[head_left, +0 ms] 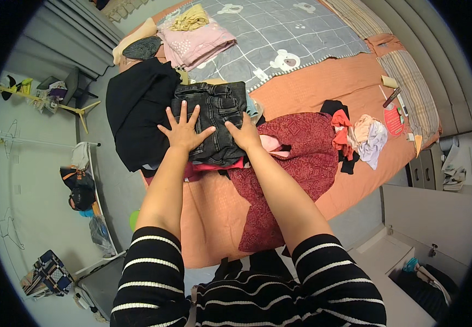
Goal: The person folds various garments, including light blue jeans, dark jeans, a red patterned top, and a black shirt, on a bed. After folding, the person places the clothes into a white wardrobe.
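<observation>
Folded dark grey jeans [208, 101] lie on top of a pile of clothes on the bed. My left hand [183, 133] is open, its fingers spread flat on the denim. At the right edge of the jeans, my right hand [245, 133] has its thumb on top; most of its other fingers are hidden over the side, and it appears to grip that edge. A black garment [138, 114] is heaped against the left of the jeans. Pinkish-red cloth [219, 164] shows beneath them. Under my right forearm spreads a dark red patterned garment [306, 141].
Small crumpled clothes, including a white one [375, 143], lie at the right on the orange bedsheet [208, 218]. A folded pink blanket [198, 46] rests on the grey bear-print quilt [263, 38]. A clothes rack [45, 140] stands left, an open cabinet [377, 261] lower right.
</observation>
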{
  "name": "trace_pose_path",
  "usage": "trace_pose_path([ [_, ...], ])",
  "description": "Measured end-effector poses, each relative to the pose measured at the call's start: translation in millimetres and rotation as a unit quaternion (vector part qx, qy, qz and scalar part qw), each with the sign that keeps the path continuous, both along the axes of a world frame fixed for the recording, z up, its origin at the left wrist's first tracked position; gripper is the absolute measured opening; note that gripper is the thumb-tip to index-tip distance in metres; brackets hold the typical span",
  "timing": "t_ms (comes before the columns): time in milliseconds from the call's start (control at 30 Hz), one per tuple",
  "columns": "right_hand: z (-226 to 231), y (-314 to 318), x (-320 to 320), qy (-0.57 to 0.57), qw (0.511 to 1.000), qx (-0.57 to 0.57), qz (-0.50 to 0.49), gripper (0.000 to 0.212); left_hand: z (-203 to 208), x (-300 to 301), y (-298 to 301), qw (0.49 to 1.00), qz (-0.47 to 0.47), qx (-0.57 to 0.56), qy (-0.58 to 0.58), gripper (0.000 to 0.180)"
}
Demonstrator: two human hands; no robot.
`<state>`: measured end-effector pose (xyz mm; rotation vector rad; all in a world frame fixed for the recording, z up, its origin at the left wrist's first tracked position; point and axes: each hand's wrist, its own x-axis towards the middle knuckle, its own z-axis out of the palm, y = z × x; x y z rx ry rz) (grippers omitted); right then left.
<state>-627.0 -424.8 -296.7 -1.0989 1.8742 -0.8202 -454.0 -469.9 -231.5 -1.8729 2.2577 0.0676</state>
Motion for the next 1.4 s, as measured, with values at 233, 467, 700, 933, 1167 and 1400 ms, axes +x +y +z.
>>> trace_pose_path([
  [233,-3.6,30.9,-16.9,-0.055,0.99,-0.13,-0.026,0.074,-3.3,-1.8,-2.6,1.0,0.006,0.03,-0.01,0.088],
  [467,-28.2,127.3,-124.7,0.371,0.927,0.047,0.03,0.067,9.9,-5.9,6.0,1.0,-0.005,-0.001,0.001,0.078],
  [700,-91.1,158.9,-195.6,0.23,0.969,0.048,0.079,0.06,-0.6,8.4,48.3,0.976,-0.09,-0.146,0.135,0.06],
  [933,-70.4,134.1,-289.7,0.459,0.862,0.089,-0.194,0.048,-20.0,35.8,174.7,0.921,-0.189,-0.118,0.319,0.058],
  [1167,-69.6,173.1,-271.7,0.106,0.956,-0.035,-0.271,0.024,-37.2,25.0,264.0,0.908,-0.179,0.077,0.37,0.056],
  [1400,48.0,272.7,-168.9,0.136,0.952,-0.254,-0.101,0.021,-36.6,5.8,280.9,0.706,0.109,0.367,0.596,0.06],
])
